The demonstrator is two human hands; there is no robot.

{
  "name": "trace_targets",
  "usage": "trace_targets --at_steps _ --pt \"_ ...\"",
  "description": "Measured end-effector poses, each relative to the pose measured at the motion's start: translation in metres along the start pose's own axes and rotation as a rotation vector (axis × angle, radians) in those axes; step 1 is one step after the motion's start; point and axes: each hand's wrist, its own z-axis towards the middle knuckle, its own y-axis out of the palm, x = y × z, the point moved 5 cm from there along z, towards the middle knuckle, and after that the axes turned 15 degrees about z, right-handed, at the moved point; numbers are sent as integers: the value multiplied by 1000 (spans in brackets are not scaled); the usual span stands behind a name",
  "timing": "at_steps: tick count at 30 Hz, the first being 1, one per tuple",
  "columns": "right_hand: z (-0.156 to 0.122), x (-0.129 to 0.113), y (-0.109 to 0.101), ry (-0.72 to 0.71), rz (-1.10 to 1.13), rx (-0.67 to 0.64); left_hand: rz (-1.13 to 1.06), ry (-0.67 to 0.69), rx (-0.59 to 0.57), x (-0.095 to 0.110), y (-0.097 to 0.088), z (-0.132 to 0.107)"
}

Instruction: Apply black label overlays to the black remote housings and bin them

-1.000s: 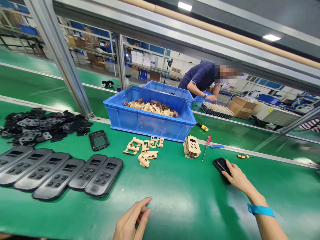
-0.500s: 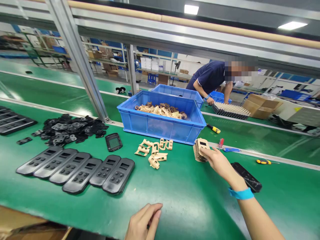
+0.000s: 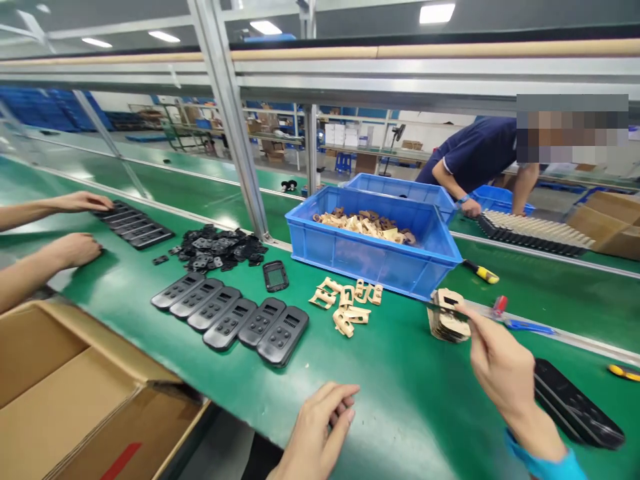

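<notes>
My right hand, with a blue band on the wrist, is at a small stack of tan die-cut card sheets. Its fingers pinch one thin card, seen nearly edge-on above the stack. My left hand hovers near the front table edge, fingers curved, thumb apart, nothing in it. Between the hands and the bin lie several loose, curled tan cut-outs. A row of black handset housings lies to the left. Beside my right wrist is another black housing.
A blue bin of tan pieces stands behind. A pile of black parts lies left, near a metal post. Another person's hands are at the far left by more housings. A cardboard box stands at front left. A co-worker bends opposite.
The view has swung left, bringing in another person's hands and the open box. My right hand has lifted a thin card off the stack. My left hand stays empty.
</notes>
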Motion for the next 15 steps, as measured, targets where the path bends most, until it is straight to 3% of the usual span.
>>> trace_targets --at_steps 2,6,9,12,15 --pt "-5 -21 9 189 250 -15 -171 -78 65 -2 0 2" --pt "-25 -57 50 526 764 -276 -630 -209 131 -7 2 5" --pt "-41 -68 72 655 931 -373 -771 -301 168 -11 -1 2" --pt "-48 -68 78 503 800 -419 -773 -414 176 -16 -3 -2" --pt "-50 -75 72 72 475 -372 -799 -499 136 -19 -2 -5"
